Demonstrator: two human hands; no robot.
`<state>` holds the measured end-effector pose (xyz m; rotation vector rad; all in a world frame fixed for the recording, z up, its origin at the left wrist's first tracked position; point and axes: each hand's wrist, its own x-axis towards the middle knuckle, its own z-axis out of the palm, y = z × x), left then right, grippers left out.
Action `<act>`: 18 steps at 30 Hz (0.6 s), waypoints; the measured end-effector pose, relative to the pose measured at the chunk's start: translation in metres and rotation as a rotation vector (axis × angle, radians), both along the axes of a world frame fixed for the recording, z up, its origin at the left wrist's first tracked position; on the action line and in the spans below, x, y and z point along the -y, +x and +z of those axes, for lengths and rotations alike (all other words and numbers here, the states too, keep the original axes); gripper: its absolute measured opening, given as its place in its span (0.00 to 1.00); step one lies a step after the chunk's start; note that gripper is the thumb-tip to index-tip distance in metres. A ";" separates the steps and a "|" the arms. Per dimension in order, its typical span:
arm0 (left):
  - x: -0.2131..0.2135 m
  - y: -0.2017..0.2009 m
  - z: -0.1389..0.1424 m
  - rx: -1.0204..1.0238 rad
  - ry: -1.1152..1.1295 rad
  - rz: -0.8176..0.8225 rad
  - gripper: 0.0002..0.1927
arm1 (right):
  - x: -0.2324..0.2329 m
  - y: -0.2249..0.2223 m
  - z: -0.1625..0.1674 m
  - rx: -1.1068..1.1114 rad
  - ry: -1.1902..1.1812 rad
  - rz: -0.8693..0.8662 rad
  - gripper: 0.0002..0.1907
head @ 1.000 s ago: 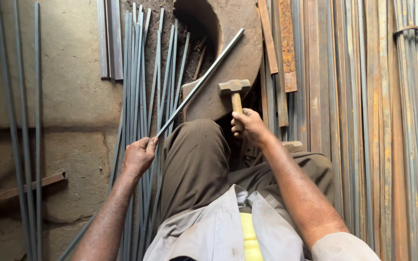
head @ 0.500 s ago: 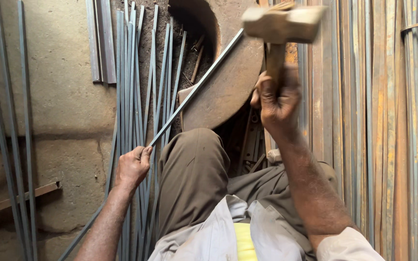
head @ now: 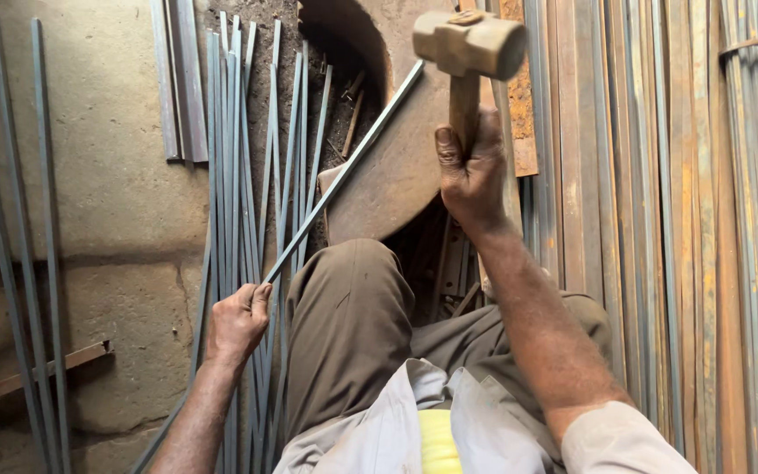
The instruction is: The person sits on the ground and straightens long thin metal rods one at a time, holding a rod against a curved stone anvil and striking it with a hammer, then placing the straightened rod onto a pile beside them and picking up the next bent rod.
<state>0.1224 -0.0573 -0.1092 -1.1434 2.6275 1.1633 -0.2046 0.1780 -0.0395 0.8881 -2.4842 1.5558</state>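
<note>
The ground is rough, pale concrete (head: 107, 175), cracked and stepped on the left, with a patch of dark gritty earth farther off near the middle. Long thin grey steel rods (head: 230, 175) lie on it in a loose sheaf running near to far, with a few more rods (head: 10, 219) off at the left edge. The whole right side is filled with rusty flat steel strips and bars (head: 660, 219) laid side by side, also running near to far. A heavy rounded rusty iron block (head: 396, 167) sits in the middle, just beyond the person's knee in olive-brown trousers (head: 344, 325).

The single thin grey steel rod (head: 344, 167) being worked lies across that block. The left hand (head: 237, 320) is clenched around its near end, low on the left beside the knee. The right hand (head: 471, 175) is clamped on the wooden handle of a blunt metal-headed hammer (head: 469, 44), raised at the far side, with the head above and just to the right of the rod's far end. The two hands are well apart.

The rod's long axis runs on a diagonal, from the near left in the left fist up to the far right, where its tip ends close under the hammer head. The hammer handle stands roughly upright in view, its head crosswise.
</note>
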 end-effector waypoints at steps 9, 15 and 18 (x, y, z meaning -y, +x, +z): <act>0.009 0.008 -0.026 -0.089 0.067 -0.038 0.20 | 0.025 -0.002 0.008 0.130 0.178 0.045 0.13; 0.014 0.018 -0.049 0.052 0.556 0.031 0.28 | 0.007 0.002 0.035 0.060 -0.171 0.059 0.16; 0.012 0.020 -0.051 0.044 0.552 0.043 0.28 | 0.022 0.003 0.006 0.035 -0.083 0.042 0.15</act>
